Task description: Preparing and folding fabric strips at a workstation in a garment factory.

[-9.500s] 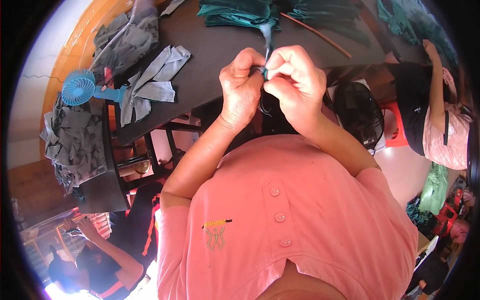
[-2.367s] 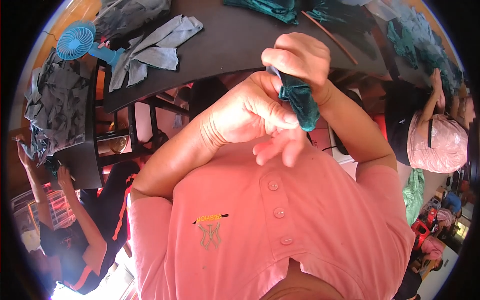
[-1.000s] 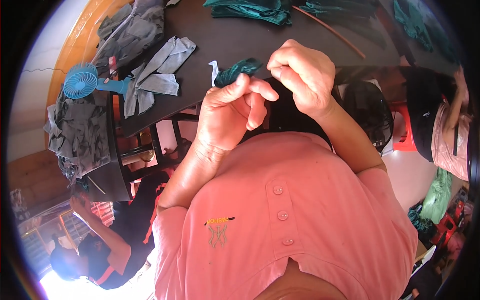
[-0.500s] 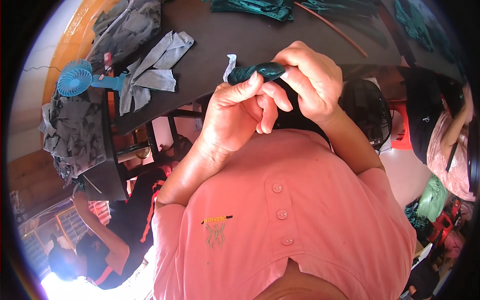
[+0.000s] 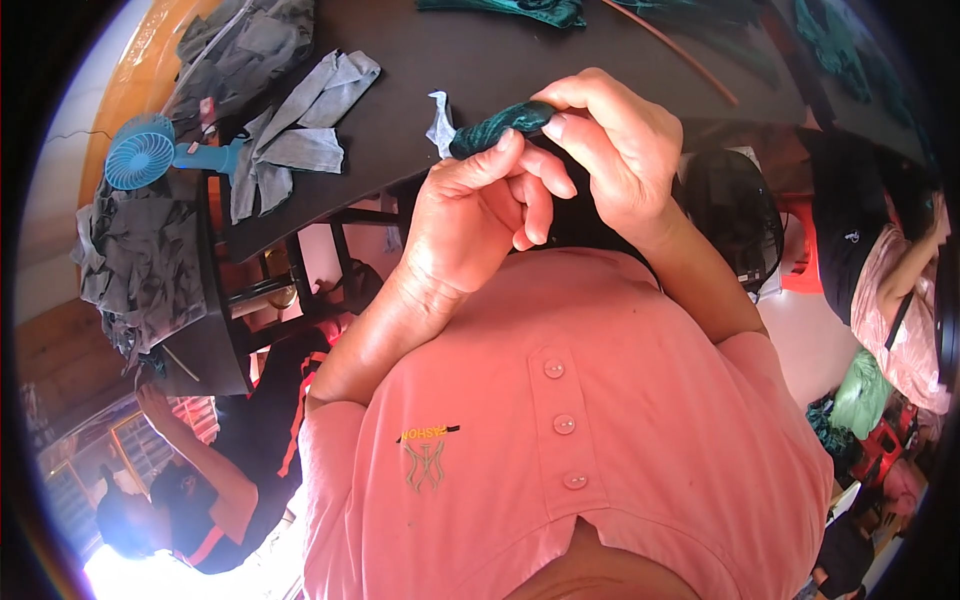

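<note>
A small dark green piece of velvety cloth (image 5: 490, 131) is stretched between my hands above the near edge of the table. Its left end lies between the thumb and fingers of my left hand (image 5: 480, 205), with the other fingers curled below. At the right end, my right hand (image 5: 625, 150) pinches the cloth between thumb and forefinger. A pale grey strip of fabric (image 5: 438, 124) sticks up from the cloth's left end. Whether the strip is joined to the cloth, I cannot tell.
Grey fabric strips (image 5: 305, 130) lie on the dark table (image 5: 400, 60) beside a blue handheld fan (image 5: 145, 150). Folded green cloth (image 5: 510, 8) and a thin brown stick (image 5: 680, 55) are farther back. Another person (image 5: 215, 480) is at lower left; a pink-clothed person (image 5: 895, 310) is at right.
The green cloth has tilted a little, its right end now higher, and the grey strip shows more. Both hands keep their hold. The whole view has shifted slightly.
</note>
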Available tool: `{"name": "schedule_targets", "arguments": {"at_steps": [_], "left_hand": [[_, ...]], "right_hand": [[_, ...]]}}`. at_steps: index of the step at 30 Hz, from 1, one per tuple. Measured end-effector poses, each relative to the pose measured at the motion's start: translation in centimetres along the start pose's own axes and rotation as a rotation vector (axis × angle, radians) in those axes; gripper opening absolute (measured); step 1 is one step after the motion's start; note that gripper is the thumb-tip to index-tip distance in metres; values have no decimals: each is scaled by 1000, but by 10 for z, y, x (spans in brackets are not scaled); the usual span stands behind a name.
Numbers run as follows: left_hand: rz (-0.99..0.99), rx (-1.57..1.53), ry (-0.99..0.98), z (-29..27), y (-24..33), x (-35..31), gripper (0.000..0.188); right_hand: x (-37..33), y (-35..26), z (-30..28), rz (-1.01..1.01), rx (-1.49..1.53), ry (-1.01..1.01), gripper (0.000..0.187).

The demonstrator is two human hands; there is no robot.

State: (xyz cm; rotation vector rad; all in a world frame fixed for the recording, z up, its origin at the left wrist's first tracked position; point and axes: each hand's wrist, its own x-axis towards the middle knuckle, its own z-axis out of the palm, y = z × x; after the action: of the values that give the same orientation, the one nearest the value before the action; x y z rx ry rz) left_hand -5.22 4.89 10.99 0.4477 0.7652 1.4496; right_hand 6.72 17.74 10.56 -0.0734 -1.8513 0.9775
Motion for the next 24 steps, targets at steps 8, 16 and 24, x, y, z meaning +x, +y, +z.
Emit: {"name": "schedule_targets", "arguments": {"at_steps": [8, 16, 24], "left_hand": [[-50, -97, -27, 2, -11, 3, 47], [101, 432, 88, 33, 4, -10, 45], [-40, 186, -215, 7, 8, -9, 68]], "right_hand": [[-14, 8, -3, 103, 2, 39, 7], [-17, -7, -6, 181, 146, 0, 9], [-26, -7, -5, 286, 184, -103, 16]]}}
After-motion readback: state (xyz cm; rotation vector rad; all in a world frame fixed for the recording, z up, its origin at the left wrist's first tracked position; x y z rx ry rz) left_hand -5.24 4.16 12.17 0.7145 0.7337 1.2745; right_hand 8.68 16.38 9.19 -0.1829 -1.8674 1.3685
